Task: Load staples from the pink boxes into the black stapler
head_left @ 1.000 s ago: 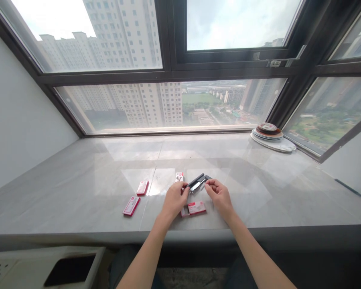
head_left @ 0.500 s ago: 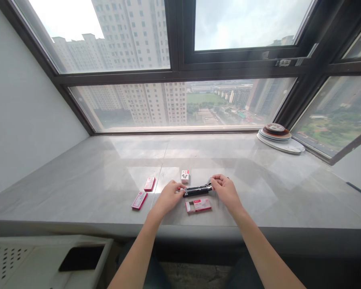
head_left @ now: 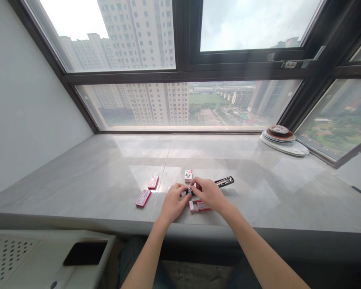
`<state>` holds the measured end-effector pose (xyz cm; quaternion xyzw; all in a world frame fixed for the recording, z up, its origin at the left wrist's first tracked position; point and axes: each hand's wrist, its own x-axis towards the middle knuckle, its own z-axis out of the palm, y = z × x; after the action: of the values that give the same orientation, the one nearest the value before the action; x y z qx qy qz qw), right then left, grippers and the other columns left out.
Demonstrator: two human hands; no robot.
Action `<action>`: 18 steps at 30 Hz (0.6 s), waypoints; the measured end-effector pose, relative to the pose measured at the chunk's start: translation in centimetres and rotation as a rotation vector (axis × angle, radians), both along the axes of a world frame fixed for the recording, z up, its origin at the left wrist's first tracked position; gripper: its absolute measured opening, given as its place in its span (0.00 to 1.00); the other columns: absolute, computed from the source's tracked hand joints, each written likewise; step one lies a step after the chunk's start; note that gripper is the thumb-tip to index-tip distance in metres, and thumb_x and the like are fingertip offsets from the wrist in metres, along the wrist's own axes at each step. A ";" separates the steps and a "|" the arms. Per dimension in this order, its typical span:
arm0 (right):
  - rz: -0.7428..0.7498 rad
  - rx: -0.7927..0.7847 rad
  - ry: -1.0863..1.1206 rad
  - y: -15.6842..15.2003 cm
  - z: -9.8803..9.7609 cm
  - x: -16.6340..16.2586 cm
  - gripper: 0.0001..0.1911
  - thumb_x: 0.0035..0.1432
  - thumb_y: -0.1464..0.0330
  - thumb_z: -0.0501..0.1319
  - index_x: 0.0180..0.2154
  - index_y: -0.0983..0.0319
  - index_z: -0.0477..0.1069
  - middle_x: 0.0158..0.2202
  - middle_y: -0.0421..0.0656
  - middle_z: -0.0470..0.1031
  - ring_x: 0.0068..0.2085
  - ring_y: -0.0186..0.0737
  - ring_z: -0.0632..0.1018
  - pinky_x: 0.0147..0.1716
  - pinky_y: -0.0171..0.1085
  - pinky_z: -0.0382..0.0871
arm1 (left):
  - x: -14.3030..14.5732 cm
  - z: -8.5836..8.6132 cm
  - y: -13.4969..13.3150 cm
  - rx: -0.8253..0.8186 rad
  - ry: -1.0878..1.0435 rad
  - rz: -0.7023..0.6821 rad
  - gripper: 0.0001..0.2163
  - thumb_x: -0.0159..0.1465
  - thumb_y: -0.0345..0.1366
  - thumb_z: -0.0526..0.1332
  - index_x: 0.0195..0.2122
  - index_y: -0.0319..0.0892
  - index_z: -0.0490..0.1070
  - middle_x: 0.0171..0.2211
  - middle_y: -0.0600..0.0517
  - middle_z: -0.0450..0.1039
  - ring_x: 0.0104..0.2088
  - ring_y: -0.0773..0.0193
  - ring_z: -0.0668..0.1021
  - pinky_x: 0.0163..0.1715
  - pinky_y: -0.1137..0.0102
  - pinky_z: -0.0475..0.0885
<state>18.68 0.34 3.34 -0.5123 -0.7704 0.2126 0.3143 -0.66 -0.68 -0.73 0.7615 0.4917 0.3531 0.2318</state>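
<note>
A black and silver stapler (head_left: 224, 182) lies slanted on the grey ledge, swung open, its long arm reaching out to the right beyond my hands. My left hand (head_left: 174, 200) is closed around the stapler's left end, with thumb and fingers against its metal part. From the right, my right hand (head_left: 209, 192) pinches at that same end and covers the stapler's middle. Whether a small piece sits between the right fingertips is hidden. Just below my hands is an open pink and white staple box (head_left: 200, 206), partly covered by my right hand.
A small white and red box (head_left: 188, 176) stands behind my hands. Two pink boxes, one farther back (head_left: 153, 182) and one nearer (head_left: 143, 198), lie to the left. Stacked plates (head_left: 284, 144) rest by the window corner. A white perforated surface (head_left: 45, 253) is below the ledge.
My right hand has moved left from the stapler's right end to its left end. The stapler has turned and opened, with its long arm now pointing up and right.
</note>
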 end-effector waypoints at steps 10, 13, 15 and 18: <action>-0.013 -0.038 0.006 -0.5 -0.9 -0.5 0.09 0.66 0.61 0.57 0.40 0.56 0.76 0.25 0.37 0.72 0.27 0.38 0.70 0.31 0.33 0.57 | -0.3 -0.1 -0.2 0.007 -0.002 0.018 0.11 0.69 0.39 0.60 0.50 0.54 0.77 0.46 0.51 0.75 0.47 0.56 0.76 0.48 0.62 0.72; -0.047 -0.038 0.109 -0.8 -1.6 -0.7 0.10 0.67 0.59 0.57 0.40 0.56 0.75 0.24 0.37 0.71 0.27 0.38 0.70 0.31 0.34 0.60 | -0.2 -0.1 -0.1 0.012 -0.016 0.016 0.11 0.68 0.38 0.60 0.50 0.55 0.77 0.45 0.51 0.75 0.48 0.56 0.76 0.49 0.61 0.72; -0.070 -0.028 0.192 -1.2 -2.0 -0.7 0.11 0.68 0.59 0.57 0.41 0.57 0.74 0.24 0.36 0.70 0.27 0.38 0.70 0.31 0.35 0.61 | -0.2 -0.1 0.0 0.011 -0.021 0.014 0.11 0.68 0.37 0.61 0.49 0.54 0.77 0.45 0.51 0.75 0.49 0.56 0.76 0.50 0.61 0.72; -0.098 -0.025 0.293 -2.1 -2.2 -0.6 0.12 0.68 0.58 0.56 0.41 0.57 0.74 0.25 0.37 0.70 0.28 0.39 0.70 0.31 0.35 0.62 | -0.2 0.0 -0.1 0.008 -0.032 0.029 0.11 0.68 0.37 0.61 0.50 0.53 0.76 0.46 0.50 0.74 0.49 0.55 0.76 0.49 0.61 0.72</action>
<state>18.07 -1.77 1.19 -0.5169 -0.6877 0.2789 0.4268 -0.84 -0.78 -0.76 0.7494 0.4974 0.3706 0.2316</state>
